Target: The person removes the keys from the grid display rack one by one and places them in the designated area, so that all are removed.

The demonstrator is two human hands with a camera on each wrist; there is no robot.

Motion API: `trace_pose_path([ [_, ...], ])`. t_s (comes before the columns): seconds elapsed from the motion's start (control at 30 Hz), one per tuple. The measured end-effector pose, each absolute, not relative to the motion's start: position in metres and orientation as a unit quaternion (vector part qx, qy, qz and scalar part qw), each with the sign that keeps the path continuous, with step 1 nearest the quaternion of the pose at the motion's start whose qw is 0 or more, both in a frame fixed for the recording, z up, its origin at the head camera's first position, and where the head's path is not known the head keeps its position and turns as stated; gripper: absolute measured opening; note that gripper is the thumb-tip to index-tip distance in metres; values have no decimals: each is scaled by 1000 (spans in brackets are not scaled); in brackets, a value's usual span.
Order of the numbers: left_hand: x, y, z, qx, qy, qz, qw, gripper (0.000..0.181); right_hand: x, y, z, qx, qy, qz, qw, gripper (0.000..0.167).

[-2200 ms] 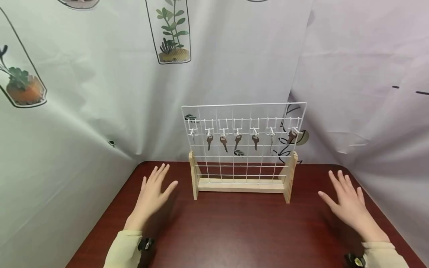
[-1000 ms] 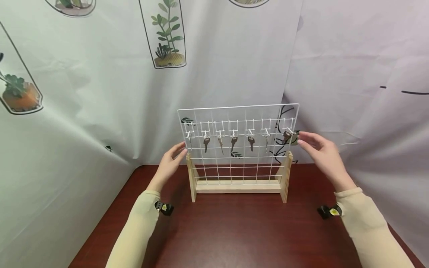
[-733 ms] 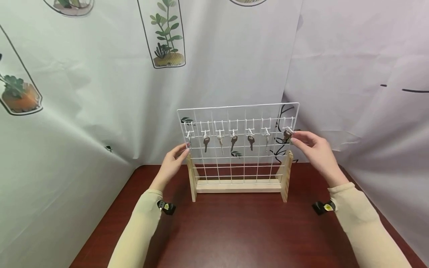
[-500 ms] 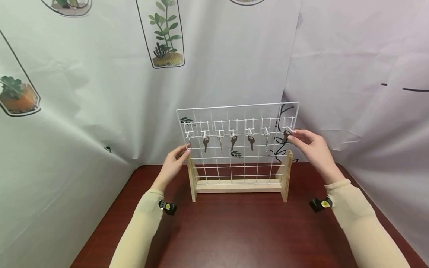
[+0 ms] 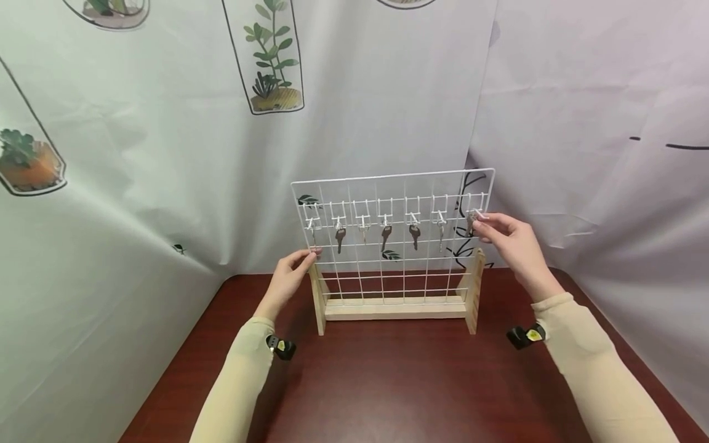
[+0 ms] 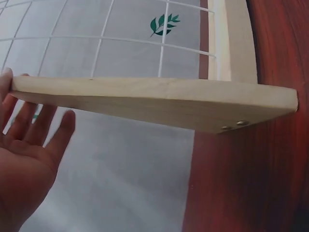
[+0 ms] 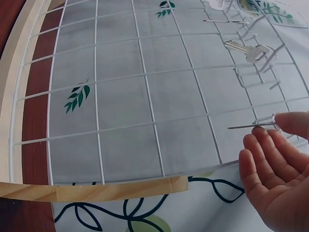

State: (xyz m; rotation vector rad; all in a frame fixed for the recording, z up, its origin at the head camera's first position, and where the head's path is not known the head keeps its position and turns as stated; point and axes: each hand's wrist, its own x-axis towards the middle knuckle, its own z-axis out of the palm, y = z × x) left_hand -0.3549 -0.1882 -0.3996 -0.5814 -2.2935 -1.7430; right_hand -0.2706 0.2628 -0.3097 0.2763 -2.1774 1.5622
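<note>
A white wire grid rack on wooden feet stands upright on the table. Keys hang from a row of white hooks along it, among them a dark key. At the rack's left edge, my left hand holds the top of the wooden side upright between thumb and fingers. My right hand is at the rightmost hook, its thumb and fingertips pinching the key there. Seen edge-on in the right wrist view, that key is partly covered by the hand. A neighbouring key hangs on its own hook.
The rack's wooden base bar spans between its feet. Dark red tabletop stretches in front of it. A pale cloth backdrop printed with plants hangs close behind and at both sides.
Both hands have risen from over the tabletop to the rack's sides. The left hand has since slid slightly down to the upright's top; the right has moved inward onto the rightmost key, which has turned.
</note>
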Motion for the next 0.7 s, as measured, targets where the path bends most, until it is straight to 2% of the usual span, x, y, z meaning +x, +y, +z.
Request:
trace_pose_path([
  [0.2,-351,-190,-406,-182,-733,-647,101,32,-272,258,-311,100,-786,566,229,41],
  [0.33,-340,-184,-397,-182,-714,-667,112,31,-272,258,-311,103,-777,576,233,38],
  [0.7,-334,-175,-391,-186,-701,-679,117,32,-266,269,-310,122,-726,645,206,14],
])
